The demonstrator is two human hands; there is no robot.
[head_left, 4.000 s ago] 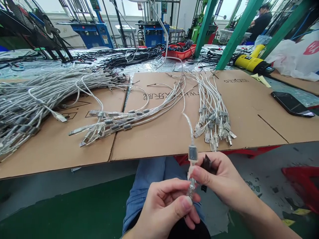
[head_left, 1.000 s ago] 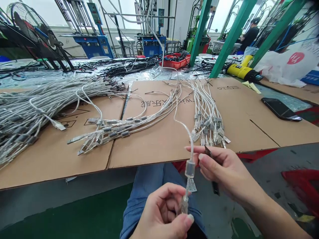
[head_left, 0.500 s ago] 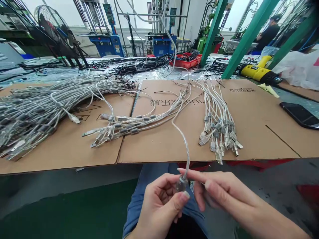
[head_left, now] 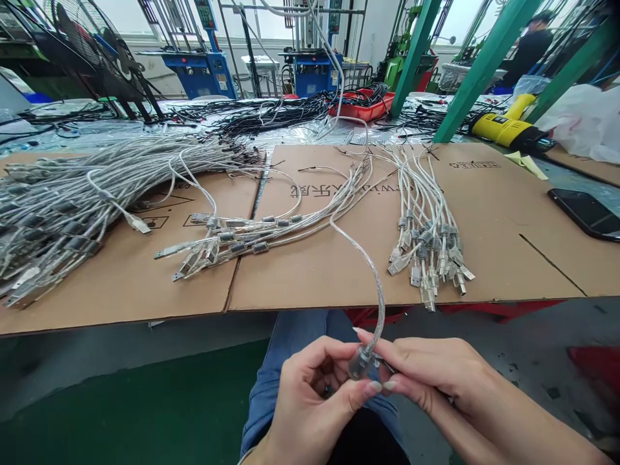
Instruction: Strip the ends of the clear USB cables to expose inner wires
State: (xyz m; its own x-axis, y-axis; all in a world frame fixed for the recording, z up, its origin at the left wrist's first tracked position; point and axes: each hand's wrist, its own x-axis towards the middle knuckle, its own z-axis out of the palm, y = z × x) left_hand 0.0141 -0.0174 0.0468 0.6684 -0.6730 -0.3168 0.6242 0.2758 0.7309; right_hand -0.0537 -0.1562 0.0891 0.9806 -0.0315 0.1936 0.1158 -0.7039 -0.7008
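Observation:
A clear-jacketed USB cable (head_left: 371, 265) arches off the cardboard edge and down to my hands in front of my lap. My left hand (head_left: 314, 394) is closed round the cable's grey ferrite bead (head_left: 360, 363), with thumb and index finger at its sides. Close against it, my right hand (head_left: 431, 374) pinches a small dark piece just right of the bead; its kind is too hidden to name. The right index fingertip lies beside the cable where it leaves the bead. The plug end of this cable is hidden by my hands.
Cardboard (head_left: 300, 278) covers the near table. On it lie a large cable pile (head_left: 97, 194) at left, a smaller bunch (head_left: 271, 236) mid-table and another bunch (head_left: 426, 239) at right. A phone (head_left: 586, 213), a yellow heat gun (head_left: 508, 132) and green posts (head_left: 484, 64) stand beyond.
My right thumb and fingers have closed together on the small dark piece beside the bead. The bead has shifted slightly right and tilted, and the cable bows further right. The view has dipped a little.

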